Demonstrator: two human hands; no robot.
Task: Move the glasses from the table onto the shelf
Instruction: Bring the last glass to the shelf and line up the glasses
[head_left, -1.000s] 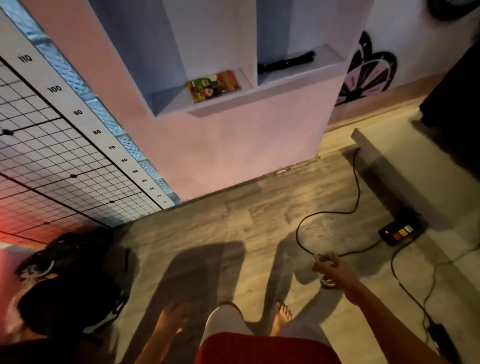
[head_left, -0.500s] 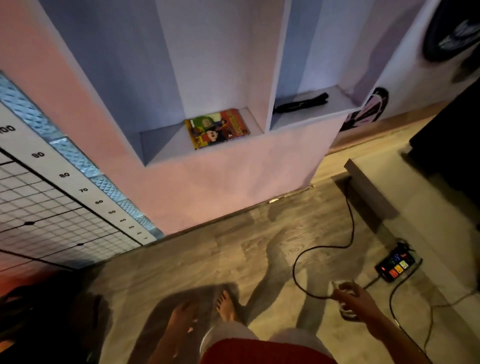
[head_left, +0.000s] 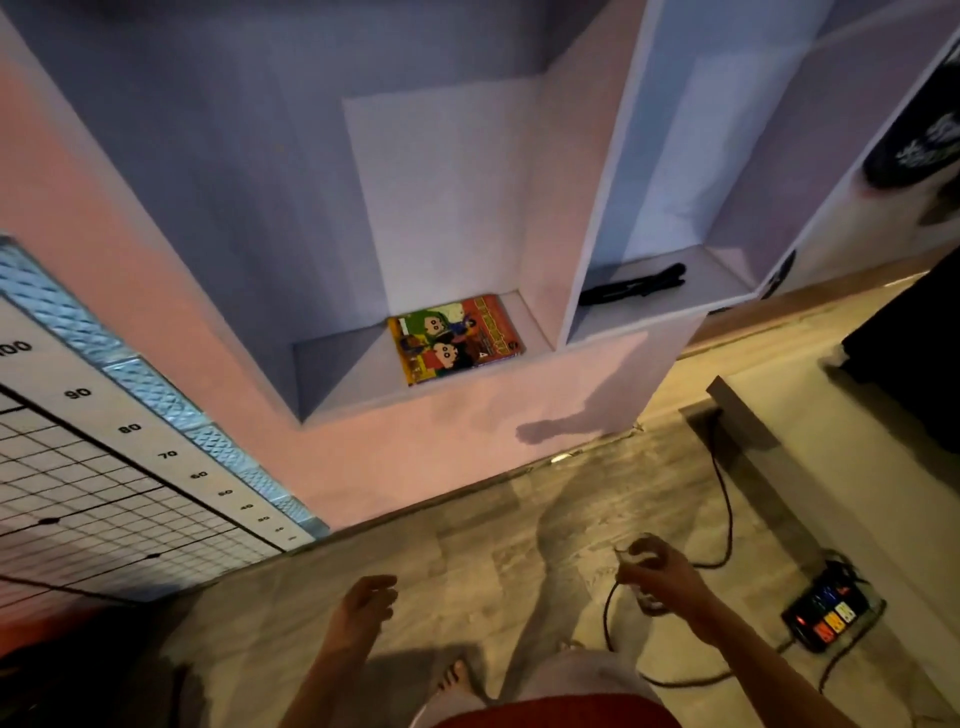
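- Clear glass (head_left: 647, 577) gripped in right hand (head_left: 662, 571), fingers (head_left: 641, 551) curled around its upper wall, base below the palm.
- Left hand (head_left: 363, 605) empty, fingers loosely spread.
- Held over floor, short of shelf (head_left: 524, 317).

- I note a pale lilac recessed wall shelf (head_left: 524, 317) set in a pink wall.
- I see a flat comic book (head_left: 456, 339), its cover green, orange and red with cartoon figures.
- Grey wood-grain plank floor (head_left: 467, 566).
- White gridded wall chart (head_left: 104, 499), black lines and numerals.
- Black power strip (head_left: 831, 613) with orange, yellow and white switches.
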